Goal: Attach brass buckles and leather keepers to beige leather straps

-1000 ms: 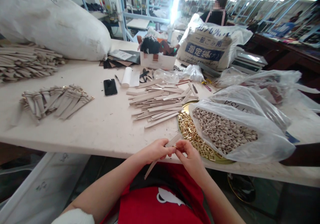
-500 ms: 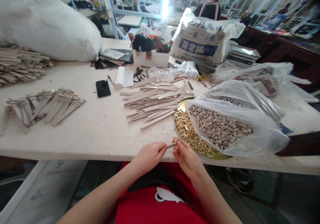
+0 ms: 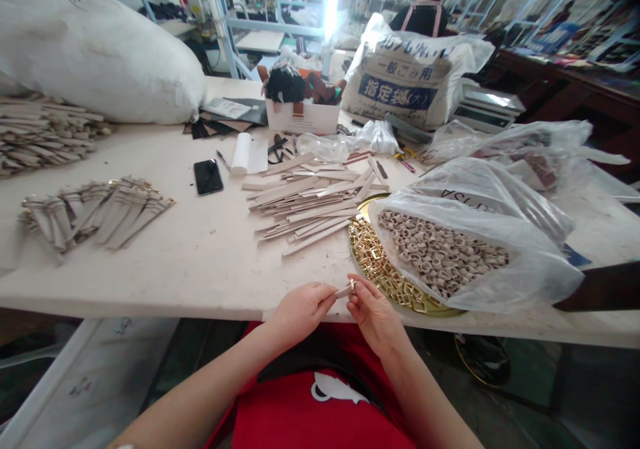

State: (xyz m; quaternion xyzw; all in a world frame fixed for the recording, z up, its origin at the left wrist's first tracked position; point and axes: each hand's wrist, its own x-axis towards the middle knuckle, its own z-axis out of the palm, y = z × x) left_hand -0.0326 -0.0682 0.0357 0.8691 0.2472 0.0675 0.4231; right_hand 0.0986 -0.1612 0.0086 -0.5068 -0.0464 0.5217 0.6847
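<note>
My left hand (image 3: pixel 304 309) pinches one end of a short beige strip (image 3: pixel 344 293) near the table's front edge. At the strip's other end, my right hand (image 3: pixel 371 312) has its fingers closed on a small gold buckle (image 3: pixel 353 285). The strip meets the buckle; how it passes through is too small to tell. Just to the right is a round gold tray (image 3: pixel 367 203) of gold buckles (image 3: pixel 373 255). Beyond my hands lies a loose pile of beige strips (image 3: pixel 305 202). Many small beige loops (image 3: pixel 440 252) fill a clear plastic bag (image 3: pixel 530 269) partly over the tray.
Strips with buckles (image 3: pixel 95 212) lie at the left, near a phone (image 3: pixel 208 177) and paper roll (image 3: pixel 241 153). Behind stand a white box (image 3: pixel 303 117), a printed sack (image 3: pixel 400 79) and a large white sack (image 3: pixel 125 55). A person (image 3: pixel 423 19) is beyond the table.
My hands keep hold of the strip and buckle, with the fingers shifted slightly. The view has moved a little. The person behind the table has moved slightly right.
</note>
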